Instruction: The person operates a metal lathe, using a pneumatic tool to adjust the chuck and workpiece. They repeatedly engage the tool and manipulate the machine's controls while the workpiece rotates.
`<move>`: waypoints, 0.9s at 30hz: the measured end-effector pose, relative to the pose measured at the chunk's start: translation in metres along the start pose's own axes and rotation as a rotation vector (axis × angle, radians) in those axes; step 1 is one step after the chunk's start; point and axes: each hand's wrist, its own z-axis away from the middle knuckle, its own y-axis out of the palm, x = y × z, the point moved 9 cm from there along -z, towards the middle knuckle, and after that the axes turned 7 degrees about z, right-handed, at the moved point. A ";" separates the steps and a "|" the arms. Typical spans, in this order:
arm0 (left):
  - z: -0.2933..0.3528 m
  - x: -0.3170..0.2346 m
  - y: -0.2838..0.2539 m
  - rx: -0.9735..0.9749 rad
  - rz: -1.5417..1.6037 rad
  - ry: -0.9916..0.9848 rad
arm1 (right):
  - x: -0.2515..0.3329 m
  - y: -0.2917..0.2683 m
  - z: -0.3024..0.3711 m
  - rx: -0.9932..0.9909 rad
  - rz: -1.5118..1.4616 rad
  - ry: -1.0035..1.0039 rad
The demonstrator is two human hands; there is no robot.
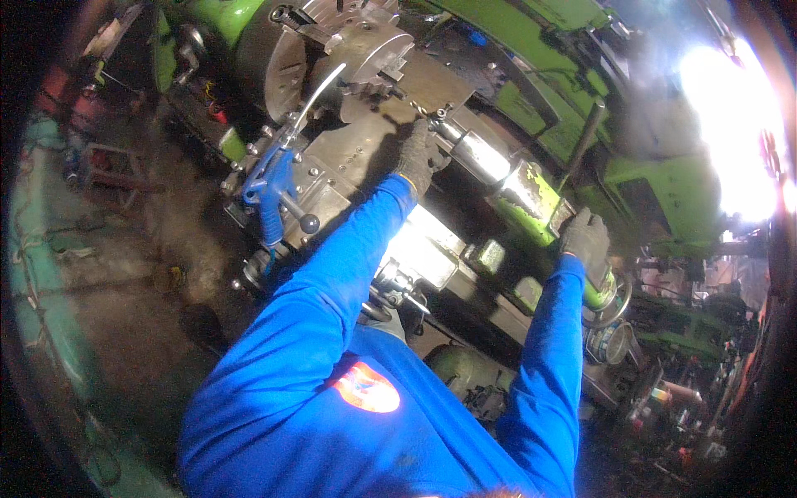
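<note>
I stand over a green metal lathe [573,124]. My left hand [418,158], in a grey work glove, presses on the steel tool post and carriage block [357,158] just below the round chuck [332,50]. My right hand [586,241], also gloved, grips the green tailstock end [540,199] close to a round handwheel [614,303]. Both arms wear bright blue sleeves. A shiny steel shaft [481,158] runs between the two hands.
A blue air gun [270,195] with a thin curved nozzle hangs by the carriage beside a black ball-ended lever [309,222]. Dirty floor lies at the left with a teal edge [37,274]. Strong glare fills the upper right. Machine clutter sits at the lower right.
</note>
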 end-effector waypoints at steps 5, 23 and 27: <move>-0.025 -0.020 -0.030 -0.056 -0.550 0.331 | 0.014 -0.007 0.001 -0.005 -0.023 -0.019; 0.155 -0.094 0.017 0.120 -1.546 0.810 | 0.028 -0.054 0.009 0.185 0.172 -0.123; 0.211 -0.084 0.014 0.174 -1.873 0.863 | -0.007 -0.034 0.011 0.047 0.040 0.037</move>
